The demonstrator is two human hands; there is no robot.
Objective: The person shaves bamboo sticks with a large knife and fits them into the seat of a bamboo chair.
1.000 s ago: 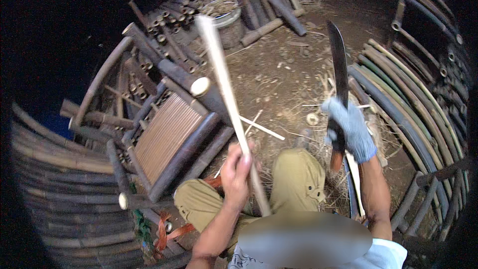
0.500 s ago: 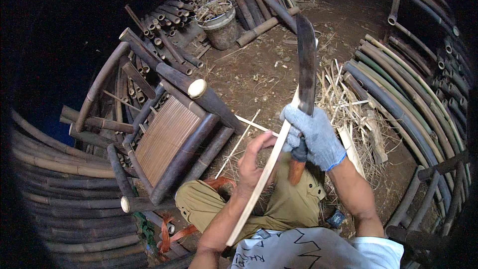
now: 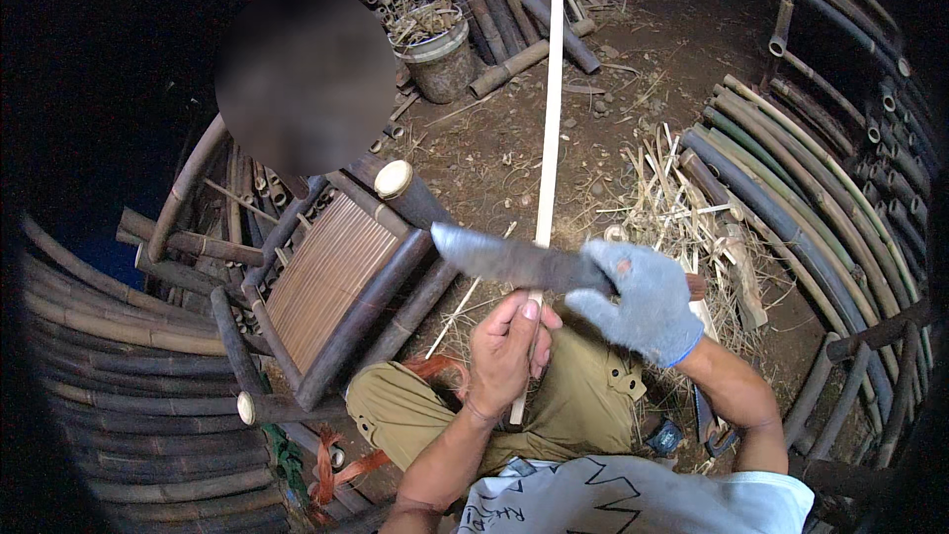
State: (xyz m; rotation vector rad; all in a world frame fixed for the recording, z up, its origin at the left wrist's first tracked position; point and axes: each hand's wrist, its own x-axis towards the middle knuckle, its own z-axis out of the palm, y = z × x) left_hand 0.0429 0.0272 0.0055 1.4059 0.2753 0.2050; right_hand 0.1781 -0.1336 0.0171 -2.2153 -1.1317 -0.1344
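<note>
My bare left hand (image 3: 509, 346) grips a long pale bamboo strip (image 3: 551, 129) near its lower end, thumb on top. The strip points away from me, almost straight up the view, its near end over my lap. In my right hand (image 3: 643, 307), which wears a grey knitted glove, a machete (image 3: 509, 259) is held by its wooden handle. Its broad dark blade lies across the strip just beyond my left fingers, tip to the left. Whether the edge touches the strip I cannot tell.
A bamboo chair (image 3: 331, 282) with a slatted seat stands at my left; a blurred patch hides its back. A heap of shavings (image 3: 682, 208) and bamboo poles (image 3: 791, 188) lie to the right. Farther off stands a bucket (image 3: 437, 64) of scraps.
The machete has swung from pointing away to lying crosswise, tip left, and my right hand has shifted slightly right. The strip has turned from slanted to nearly straight ahead and reaches farther out.
</note>
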